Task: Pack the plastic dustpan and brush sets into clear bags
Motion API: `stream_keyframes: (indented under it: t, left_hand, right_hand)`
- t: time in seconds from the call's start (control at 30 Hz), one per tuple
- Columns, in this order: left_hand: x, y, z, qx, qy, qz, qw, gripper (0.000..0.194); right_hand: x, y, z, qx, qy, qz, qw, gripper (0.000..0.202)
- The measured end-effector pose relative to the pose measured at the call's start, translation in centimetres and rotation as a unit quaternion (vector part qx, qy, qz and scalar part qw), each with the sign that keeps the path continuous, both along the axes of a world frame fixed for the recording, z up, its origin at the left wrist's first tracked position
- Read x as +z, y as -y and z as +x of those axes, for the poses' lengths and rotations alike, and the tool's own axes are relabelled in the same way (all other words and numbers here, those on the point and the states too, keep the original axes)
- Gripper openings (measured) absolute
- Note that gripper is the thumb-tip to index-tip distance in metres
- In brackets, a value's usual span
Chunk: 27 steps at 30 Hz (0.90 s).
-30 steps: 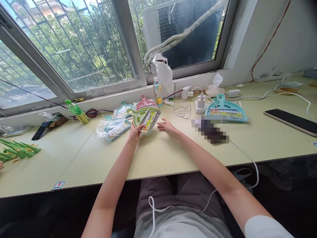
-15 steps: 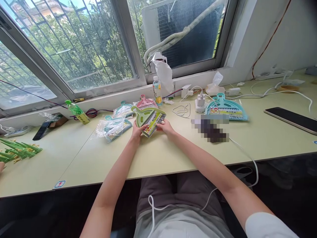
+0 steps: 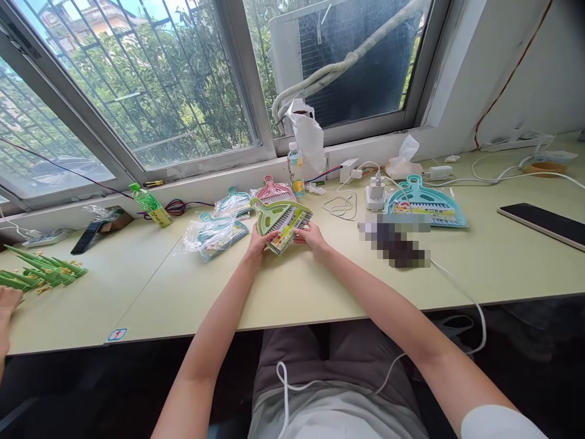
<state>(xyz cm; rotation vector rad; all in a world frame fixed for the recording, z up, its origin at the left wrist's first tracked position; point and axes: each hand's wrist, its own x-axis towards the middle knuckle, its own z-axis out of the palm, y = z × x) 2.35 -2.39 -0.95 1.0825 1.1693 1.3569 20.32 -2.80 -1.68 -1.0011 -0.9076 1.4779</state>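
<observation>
A green dustpan and brush set point(image 3: 270, 214) with a printed card label over its bristles is held tilted just above the table. My left hand point(image 3: 260, 241) is closed on its lower left edge, and my right hand point(image 3: 315, 238) grips the lower right side by the label. Close behind lie a pink set point(image 3: 275, 191) and a teal set point(image 3: 234, 201), both in clear wrapping. To the left, crumpled clear plastic covers another teal set point(image 3: 214, 235). One more teal dustpan and brush set point(image 3: 423, 200) lies farther right.
A green-capped bottle point(image 3: 153, 206) leans at the left, and a clear bottle point(image 3: 295, 171) stands by the window. White chargers point(image 3: 375, 194) and cables sit right of centre, with a blurred patch in front. A phone point(image 3: 546, 224) lies far right. Another person's hand point(image 3: 8, 300) is near green stalks point(image 3: 46, 268).
The view has shifted slightly, moving the scene to the right. Both my hands keep their hold on the green set. More of the other person's hand shows at the left edge.
</observation>
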Motion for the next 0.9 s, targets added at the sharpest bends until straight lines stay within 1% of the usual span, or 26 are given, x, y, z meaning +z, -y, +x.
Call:
stream_keyframes:
  t: [0.07,0.1,0.13,0.17,0.2,0.27,0.33,0.37,0.43,0.47,0.53,0.6,0.67,0.73,0.8,0.9]
  left_hand:
    - [0.1,-0.1,-0.4,-0.031,-0.037,-0.005,0.999,0.056]
    - [0.2,-0.2,-0.8,-0.033,-0.073,0.007,0.997,0.047]
    - [0.3,-0.3,-1.1,-0.015,-0.122,0.032,0.992,0.041]
    - [0.4,-0.3,-1.6,0.024,-0.177,0.068,0.982,0.037]
    - [0.6,-0.3,-2.1,0.076,-0.230,0.109,0.964,0.033]
    - [0.9,-0.3,-3.2,0.188,-0.303,0.178,0.917,0.028]
    - [1.2,-0.3,-4.7,0.262,-0.349,0.210,0.875,0.032]
    - [1.3,-0.3,-5.5,0.282,-0.375,0.213,0.857,0.037]
    - [1.2,-0.5,-7.2,0.299,-0.444,0.205,0.820,0.045]
    - [1.1,-0.5,-8.0,0.299,-0.478,0.195,0.803,0.044]
    - [0.7,-0.7,-9.3,0.291,-0.525,0.172,0.781,0.032]
    - [0.3,-0.7,-9.9,0.283,-0.546,0.156,0.773,0.021]
    - [0.1,-0.8,-9.7,0.284,-0.554,0.163,0.766,0.027]
    - [0.2,-0.7,-8.9,0.292,-0.548,0.182,0.762,0.033]
    - [0.3,-0.7,-8.0,0.289,-0.533,0.204,0.769,0.035]
    - [0.5,-0.5,-7.1,0.249,-0.506,0.231,0.793,0.033]
  right_hand:
    - [0.2,0.0,0.3,-0.001,-0.014,-0.002,1.000,0.022]
    - [0.3,0.0,0.5,-0.004,-0.020,-0.003,1.000,0.021]
    - [0.4,-0.1,0.7,-0.009,-0.024,-0.004,1.000,0.021]
    - [0.5,-0.2,0.9,-0.016,-0.028,-0.005,0.999,0.020]
    - [0.5,-0.2,1.1,-0.025,-0.031,-0.005,0.999,0.020]
    - [0.5,-0.4,1.4,-0.042,-0.036,-0.008,0.998,0.020]
    - [0.4,-0.6,1.6,-0.053,-0.036,-0.013,0.998,0.021]
    - [0.3,-0.7,1.7,-0.058,-0.035,-0.017,0.998,0.022]
    - [0.2,-0.9,1.8,-0.067,-0.034,-0.025,0.997,0.023]
    - [0.1,-0.9,1.8,-0.070,-0.033,-0.029,0.997,0.023]
    - [0.1,-0.9,1.8,-0.071,-0.035,-0.035,0.996,0.024]
    - [0.1,-0.9,1.8,-0.067,-0.038,-0.032,0.997,0.024]
    - [0.1,-0.8,1.7,-0.062,-0.039,-0.025,0.997,0.025]
    - [0.1,-0.8,1.7,-0.057,-0.036,-0.022,0.997,0.027]
    - [0.2,-0.8,1.7,-0.054,-0.031,-0.020,0.998,0.029]
    - [0.2,-0.7,1.8,-0.046,-0.022,-0.019,0.999,0.028]
